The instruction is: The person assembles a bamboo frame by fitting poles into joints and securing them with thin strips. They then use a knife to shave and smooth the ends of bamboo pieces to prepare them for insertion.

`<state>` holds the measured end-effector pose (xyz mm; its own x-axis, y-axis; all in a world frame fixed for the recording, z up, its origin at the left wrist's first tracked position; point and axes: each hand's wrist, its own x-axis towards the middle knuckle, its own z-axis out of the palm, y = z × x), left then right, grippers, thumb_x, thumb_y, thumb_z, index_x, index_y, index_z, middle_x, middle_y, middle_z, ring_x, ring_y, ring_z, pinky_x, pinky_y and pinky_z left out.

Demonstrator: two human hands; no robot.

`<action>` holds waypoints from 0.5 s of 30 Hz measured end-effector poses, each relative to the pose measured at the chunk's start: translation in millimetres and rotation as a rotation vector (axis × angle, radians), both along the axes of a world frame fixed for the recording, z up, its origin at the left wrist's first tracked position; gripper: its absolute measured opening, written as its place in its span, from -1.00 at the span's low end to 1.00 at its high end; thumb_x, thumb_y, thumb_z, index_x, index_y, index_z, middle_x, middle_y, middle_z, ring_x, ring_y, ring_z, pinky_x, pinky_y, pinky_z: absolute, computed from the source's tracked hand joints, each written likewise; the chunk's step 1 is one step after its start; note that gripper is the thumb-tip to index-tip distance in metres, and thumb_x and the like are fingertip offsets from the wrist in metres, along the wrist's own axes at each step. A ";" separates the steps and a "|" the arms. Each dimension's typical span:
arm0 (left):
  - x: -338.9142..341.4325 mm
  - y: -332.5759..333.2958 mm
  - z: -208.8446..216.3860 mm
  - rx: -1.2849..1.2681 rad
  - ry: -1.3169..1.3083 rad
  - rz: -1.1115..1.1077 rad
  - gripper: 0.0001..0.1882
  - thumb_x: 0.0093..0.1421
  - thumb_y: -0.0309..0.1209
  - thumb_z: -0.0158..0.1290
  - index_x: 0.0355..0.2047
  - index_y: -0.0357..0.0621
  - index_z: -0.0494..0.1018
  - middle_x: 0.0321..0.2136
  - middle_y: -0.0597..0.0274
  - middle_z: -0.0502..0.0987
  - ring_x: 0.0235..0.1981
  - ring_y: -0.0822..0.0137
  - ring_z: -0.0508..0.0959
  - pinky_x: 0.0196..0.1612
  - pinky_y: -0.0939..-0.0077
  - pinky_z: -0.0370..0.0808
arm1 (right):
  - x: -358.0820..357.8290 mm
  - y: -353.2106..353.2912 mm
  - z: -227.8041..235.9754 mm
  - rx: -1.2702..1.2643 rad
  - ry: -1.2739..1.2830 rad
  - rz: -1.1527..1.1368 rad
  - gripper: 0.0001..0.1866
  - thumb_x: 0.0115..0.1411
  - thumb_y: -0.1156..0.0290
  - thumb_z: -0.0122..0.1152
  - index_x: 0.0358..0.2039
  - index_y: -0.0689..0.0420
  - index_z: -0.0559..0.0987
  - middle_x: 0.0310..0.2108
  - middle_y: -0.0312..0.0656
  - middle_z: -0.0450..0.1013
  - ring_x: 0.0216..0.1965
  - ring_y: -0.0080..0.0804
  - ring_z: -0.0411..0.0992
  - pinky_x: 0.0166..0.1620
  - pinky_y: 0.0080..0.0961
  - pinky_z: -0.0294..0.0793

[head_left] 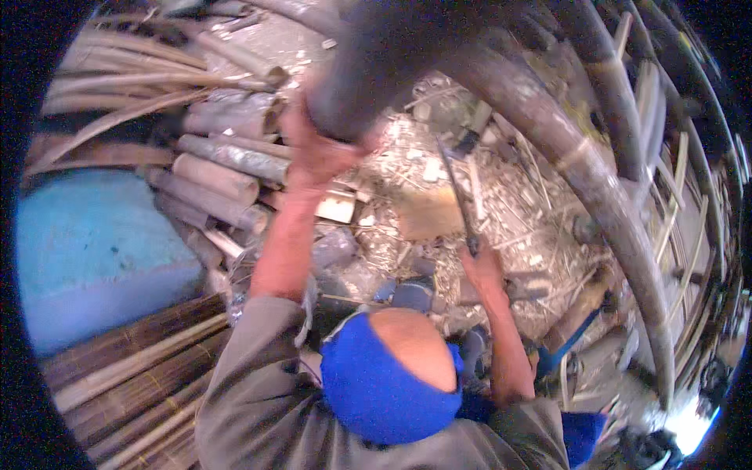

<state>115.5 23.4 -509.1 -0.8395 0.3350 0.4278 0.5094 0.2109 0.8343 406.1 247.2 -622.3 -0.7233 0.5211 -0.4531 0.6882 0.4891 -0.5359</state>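
My left hand (319,157) reaches forward and grips the near end of a thick, dark bamboo pole (376,70), which is blurred and rises toward the top of the view. Lower and to the right, my right hand (483,266) is closed round the handle of a machete (458,184). Its long, narrow blade points away from me and stays apart from the pole. A flat wooden block (429,213) lies between my hands, just left of the blade, among pale wood chips.
Several cut bamboo lengths (215,178) are stacked on the left, near a turquoise rounded object (102,251). Dark bamboo strips (141,384) fill the lower left. Long bamboo poles (587,164) bend along the right side. Wood chips (517,219) litter the ground.
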 end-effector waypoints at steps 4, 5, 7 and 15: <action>-4.3 17.4 75.9 0.376 -0.028 0.408 -0.15 -0.03 -0.24 0.41 0.22 -0.19 0.24 0.02 0.10 0.46 -0.07 0.19 0.53 0.03 0.22 0.53 | 10.1 -0.1 -19.5 -0.013 -0.004 0.028 -0.55 0.19 0.04 0.17 -0.15 0.19 0.56 -0.40 0.22 0.55 -0.25 0.27 0.53 -0.15 0.01 0.48; -4.3 25.5 79.3 0.444 0.017 0.364 -0.25 0.08 -0.21 0.29 0.22 -0.17 0.25 -0.01 0.08 0.50 -0.07 0.14 0.55 0.03 0.18 0.55 | 7.9 -3.5 -25.0 -0.015 0.014 0.012 -0.57 0.18 0.05 0.18 -0.18 0.20 0.55 -0.42 0.22 0.54 -0.27 0.28 0.52 -0.17 0.02 0.47; -13.8 35.6 72.3 0.602 -0.045 0.307 -0.31 0.16 -0.17 0.20 0.23 -0.17 0.24 -0.01 0.05 0.50 -0.07 0.11 0.57 0.00 0.12 0.58 | 6.9 -0.4 -47.9 0.006 0.075 -0.019 -0.60 0.17 0.10 0.19 -0.23 0.23 0.53 -0.44 0.19 0.54 -0.30 0.27 0.52 -0.21 0.05 0.45; -16.7 -13.1 -14.2 0.791 -0.509 0.448 -0.20 0.10 -0.09 0.24 0.25 -0.23 0.23 0.09 0.03 0.41 -0.01 0.10 0.52 0.00 0.05 0.57 | 4.5 2.9 -33.0 -0.083 0.079 -0.003 -0.57 0.21 0.10 0.18 -0.17 0.26 0.52 -0.38 0.25 0.53 -0.27 0.27 0.52 -0.18 0.08 0.46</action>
